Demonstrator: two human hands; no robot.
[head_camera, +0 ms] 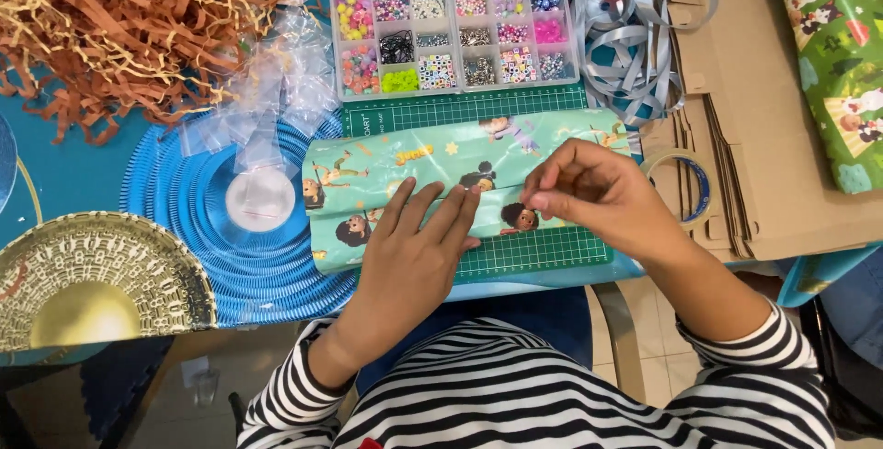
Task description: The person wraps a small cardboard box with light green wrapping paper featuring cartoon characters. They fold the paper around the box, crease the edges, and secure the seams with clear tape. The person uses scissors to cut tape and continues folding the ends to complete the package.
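A box wrapped in pale green paper printed with cartoon figures [414,173] lies across a dark green gridded cutting mat [533,251] near the table's front edge, so the mat gives it a flat, firm bed. The left hand [414,265] lies flat with fingers spread on the parcel's near flap, grasping nothing, and presses the paper down so the fold stays shut. The right hand [589,193] hovers at the parcel's right part with thumb and fingertips pinched together; it seems to hold a small bit of clear tape, though the piece is too thin to make out for sure. A roll of clear tape with a blue core [690,189] sits just beside that hand on a stack of flat brown cardboard [763,136], within easy reach. Behind the parcel stands a clear plastic organiser of coloured beads [455,35], and a tangle of silver ribbon [625,35] lies to its right. Orange shredded paper [120,26], a blue pleated paper fan [230,247] and a gold patterned plate [92,288] lie to the left.
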